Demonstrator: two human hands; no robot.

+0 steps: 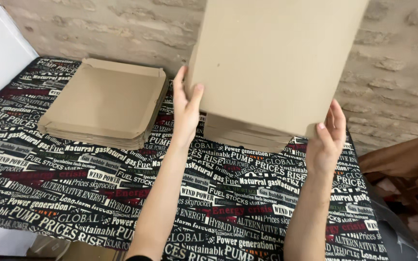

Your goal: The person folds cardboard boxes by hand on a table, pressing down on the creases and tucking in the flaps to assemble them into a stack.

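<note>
Lifting one flat cardboard sheet (274, 58), left hand (186, 113) and right hand (326, 140) each grip an edge.
Two tan cardboard stacks: folded trays (105, 101), flat sheets (247, 135).

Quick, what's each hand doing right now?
Left hand: closed on the left edge of the raised cardboard sheet.
Right hand: gripping the same sheet's lower right corner.

Landmark: flat cardboard stack (105, 104) on table (73, 203). Right of it, raised cardboard sheet (272, 63) blocks the way, second stack (247, 135) under it. In front of stack: open tablecloth. Behind: brick wall (122, 24).
</note>
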